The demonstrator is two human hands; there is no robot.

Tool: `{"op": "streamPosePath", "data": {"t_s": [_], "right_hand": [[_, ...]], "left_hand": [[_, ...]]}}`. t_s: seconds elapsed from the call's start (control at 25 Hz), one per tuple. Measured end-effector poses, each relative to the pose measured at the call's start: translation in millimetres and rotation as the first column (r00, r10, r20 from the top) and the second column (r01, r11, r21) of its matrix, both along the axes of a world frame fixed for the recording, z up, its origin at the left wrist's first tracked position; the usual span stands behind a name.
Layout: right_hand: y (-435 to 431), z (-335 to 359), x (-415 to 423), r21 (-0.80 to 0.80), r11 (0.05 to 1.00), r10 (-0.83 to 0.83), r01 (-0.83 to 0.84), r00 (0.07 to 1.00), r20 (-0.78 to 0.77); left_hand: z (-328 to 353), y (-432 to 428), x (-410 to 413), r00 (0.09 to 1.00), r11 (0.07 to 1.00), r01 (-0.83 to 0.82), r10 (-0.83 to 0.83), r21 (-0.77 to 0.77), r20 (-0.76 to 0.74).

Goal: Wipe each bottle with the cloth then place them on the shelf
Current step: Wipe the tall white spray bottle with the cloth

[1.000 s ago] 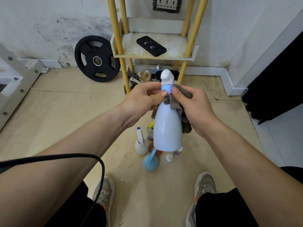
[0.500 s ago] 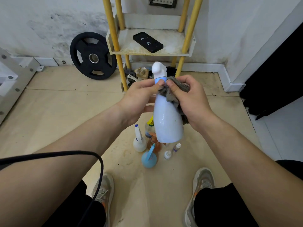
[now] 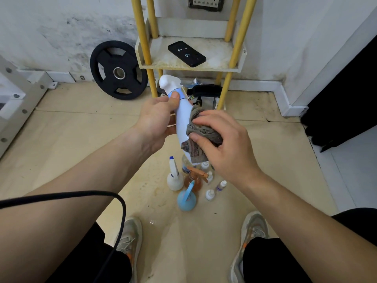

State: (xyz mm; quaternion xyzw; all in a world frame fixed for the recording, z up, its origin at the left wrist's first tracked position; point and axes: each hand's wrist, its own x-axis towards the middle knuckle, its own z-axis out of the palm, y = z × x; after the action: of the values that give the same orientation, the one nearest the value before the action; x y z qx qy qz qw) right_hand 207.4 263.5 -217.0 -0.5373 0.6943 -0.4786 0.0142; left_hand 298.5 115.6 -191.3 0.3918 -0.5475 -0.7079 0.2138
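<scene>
My left hand (image 3: 158,119) grips a tall white bottle (image 3: 180,115) by its neck, thumb on the blue ring, the bottle tilted with its cap to the upper left. My right hand (image 3: 222,144) holds a grey cloth (image 3: 201,132) bunched against the bottle's lower body, hiding its base. The shelf (image 3: 191,67) with yellow posts stands just beyond, a black phone (image 3: 186,54) lying on it. On the floor below my hands stand several bottles: a white spray bottle (image 3: 174,178), a round blue bottle (image 3: 186,199) and small white droppers (image 3: 210,194).
A black weight plate (image 3: 118,70) leans on the wall left of the shelf. Clutter lies under the shelf (image 3: 204,90). A white metal frame (image 3: 18,99) is at far left, a dark doorway (image 3: 346,94) at right. A black cable (image 3: 114,201) crosses my left arm. My shoes (image 3: 130,235) flank the bottles.
The bottle has tilted from upright, its cap swinging left. My right hand slid the cloth down from the neck to the lower body.
</scene>
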Motion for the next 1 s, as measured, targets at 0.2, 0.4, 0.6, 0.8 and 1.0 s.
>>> {"op": "streamPosePath", "data": {"t_s": [0.2, 0.4, 0.6, 0.8, 1.0], "right_hand": [[-7, 11, -12, 0.051, 0.993, -0.119, 0.108, 0.907, 0.404], [-5, 2, -16, 0.137, 0.976, -0.214, 0.167, 0.828, 0.519], [3, 0, 7, 0.015, 0.995, -0.103, 0.103, 0.993, 0.060], [-4, 2, -3, 0.029, 0.995, -0.099, 0.097, 0.994, 0.041], [-8, -2, -22, 0.218, 0.958, -0.274, 0.189, 0.833, 0.480]], "left_hand": [[0, 12, 0, 0.995, 0.996, 0.081, -0.082, -0.027, -0.055], [8, -3, 5, 0.993, 0.997, -0.073, 0.072, -0.011, -0.094], [8, -5, 6, 0.984, 0.989, -0.146, 0.149, 0.038, -0.094], [1, 9, 0, 0.994, 0.996, -0.087, 0.088, 0.020, -0.071], [4, 7, -1, 0.982, 0.985, -0.170, 0.171, 0.025, -0.079]]}}
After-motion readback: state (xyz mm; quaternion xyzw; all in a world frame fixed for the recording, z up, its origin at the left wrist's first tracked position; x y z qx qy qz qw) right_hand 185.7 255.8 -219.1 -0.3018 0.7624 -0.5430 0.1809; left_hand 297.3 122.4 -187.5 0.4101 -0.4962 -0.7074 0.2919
